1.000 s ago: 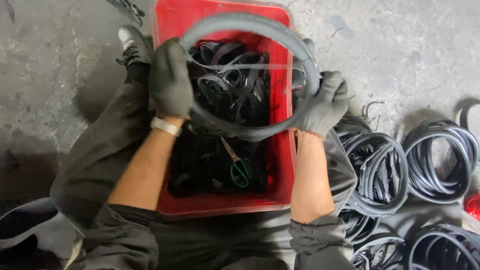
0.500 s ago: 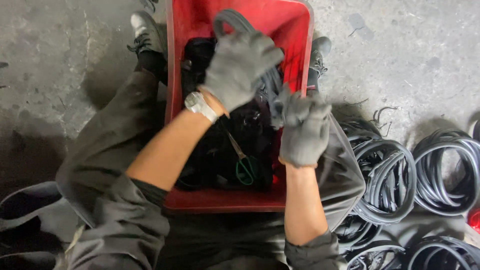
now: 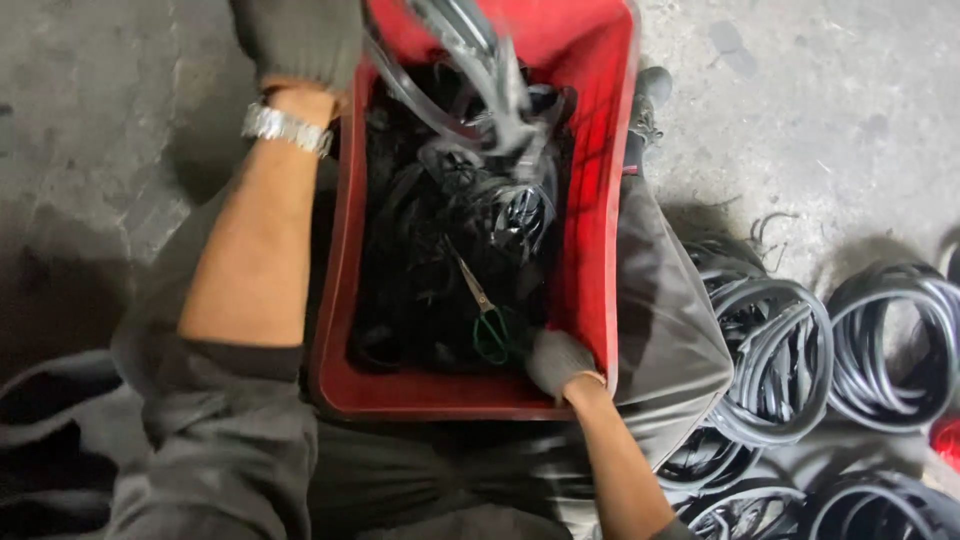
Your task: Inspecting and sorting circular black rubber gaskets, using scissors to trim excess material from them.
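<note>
The gloved left hand (image 3: 300,40) grips a blurred grey rubber loop (image 3: 470,70) above the red plastic crate (image 3: 590,230). The gloved right hand (image 3: 558,362) reaches inside beside green-handled scissors (image 3: 488,318), its grip unclear.

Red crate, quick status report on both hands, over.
Left hand raised at crate's far corner, holding grey tube. Right hand down in red crate beside green-handled scissors. Nothing blocking.
</note>
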